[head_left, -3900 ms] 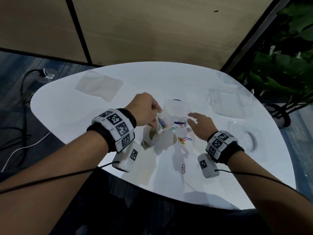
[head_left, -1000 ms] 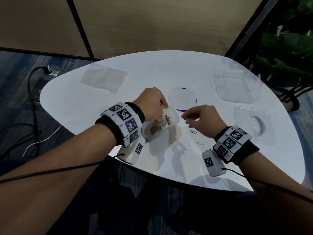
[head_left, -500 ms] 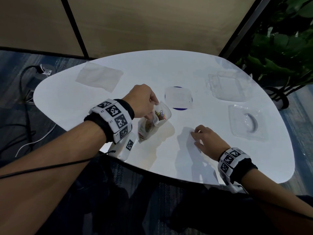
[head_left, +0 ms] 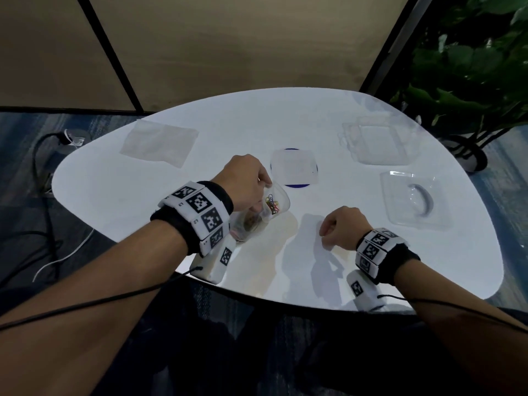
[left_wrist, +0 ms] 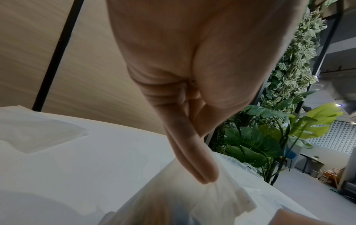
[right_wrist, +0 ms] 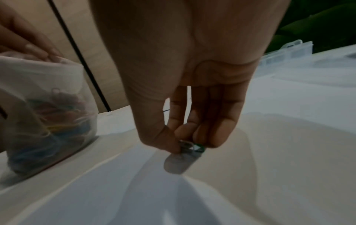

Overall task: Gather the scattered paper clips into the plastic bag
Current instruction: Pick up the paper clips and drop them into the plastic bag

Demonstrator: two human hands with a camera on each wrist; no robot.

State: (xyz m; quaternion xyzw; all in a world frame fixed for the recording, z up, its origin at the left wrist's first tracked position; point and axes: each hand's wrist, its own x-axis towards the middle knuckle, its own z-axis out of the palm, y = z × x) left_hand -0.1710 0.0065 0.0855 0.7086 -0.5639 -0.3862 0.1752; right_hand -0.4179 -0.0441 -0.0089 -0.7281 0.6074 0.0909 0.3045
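A clear plastic bag (head_left: 278, 200) with several coloured paper clips (head_left: 271, 204) inside stands on the white table (head_left: 128, 201). My left hand (head_left: 245, 181) pinches the bag's rim and holds it upright; in the left wrist view its fingers (left_wrist: 194, 159) grip the plastic bag (left_wrist: 173, 197). To the right, my right hand (head_left: 340, 230) is curled just above the table. In the right wrist view its thumb and fingers pinch a green and a pale paper clip (right_wrist: 191, 146). The bag (right_wrist: 53, 109) shows at the left there.
A flat plastic bag (head_left: 160, 144) lies at the back left. A small clear square over a blue disc (head_left: 294, 168) sits behind the bag. Two clear plastic trays (head_left: 377, 141) (head_left: 414, 201) lie at the right. A plant (head_left: 471, 67) stands beyond the table's right edge.
My right hand dropped clips at the bag, went down to the table on the right, and now has curled round the last two clips. The left hand kept hold of the bag.
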